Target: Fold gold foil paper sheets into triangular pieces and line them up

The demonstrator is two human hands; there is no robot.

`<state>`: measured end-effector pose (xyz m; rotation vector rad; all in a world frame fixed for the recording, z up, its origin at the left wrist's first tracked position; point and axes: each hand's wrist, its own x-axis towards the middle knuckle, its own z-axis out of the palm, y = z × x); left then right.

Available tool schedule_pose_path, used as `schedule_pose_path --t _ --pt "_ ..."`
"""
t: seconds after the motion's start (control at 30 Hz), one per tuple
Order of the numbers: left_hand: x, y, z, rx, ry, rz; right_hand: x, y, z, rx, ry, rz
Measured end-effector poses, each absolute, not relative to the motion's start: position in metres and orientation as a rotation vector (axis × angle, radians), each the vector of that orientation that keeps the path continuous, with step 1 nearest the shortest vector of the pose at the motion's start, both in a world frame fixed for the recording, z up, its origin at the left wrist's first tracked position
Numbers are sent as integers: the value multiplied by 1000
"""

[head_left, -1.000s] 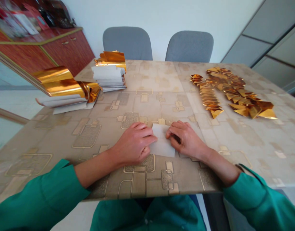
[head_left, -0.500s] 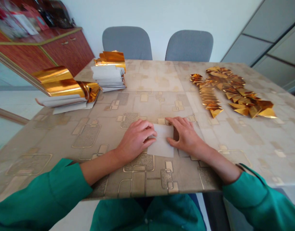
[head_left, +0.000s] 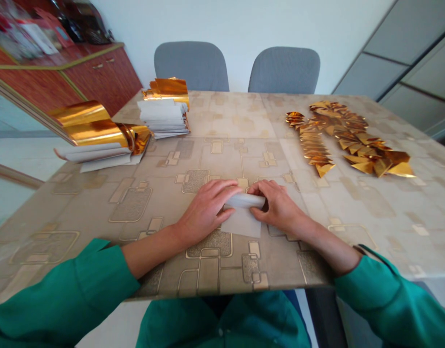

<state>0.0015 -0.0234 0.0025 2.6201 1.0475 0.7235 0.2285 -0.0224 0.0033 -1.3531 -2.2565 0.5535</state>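
Note:
A small sheet of paper point(head_left: 241, 223), pale side up, lies on the table near its front edge. Its far edge is curled up and over into a roll. My left hand point(head_left: 210, 205) grips the left end of that roll, thumb on the near side and fingers over the far side. At the right end, my right hand point(head_left: 276, 203) pinches the paper the same way, with the fingers bent. The near part of the sheet lies flat between my wrists. The fingertips behind the roll are partly hidden.
Back left stands a stack of gold-and-white paper point(head_left: 162, 116); a looser curled pile of gold paper point(head_left: 90, 121) is at the left edge. Rows of folded gold paper pieces point(head_left: 353, 130) lie at right. Two grey chairs point(head_left: 191, 65) stand behind the patterned tablecloth point(head_left: 135, 205).
The paper's far edge, flat before, is now curled up and toward me into a roll. Both hands have closed in on its ends.

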Motion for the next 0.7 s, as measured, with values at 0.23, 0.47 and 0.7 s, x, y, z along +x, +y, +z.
schedule_pose_path --t 0.23,0.47,0.7 --pt "1 -23 0 2587 1057 714 231 -20 -4 -1254 -2229 572" --pt "2 -25 0 2491 1056 738 231 -17 -2 -1146 -2212 664" --pt "3 -26 -1 2459 1020 792 230 -15 2 -1088 -2211 733"
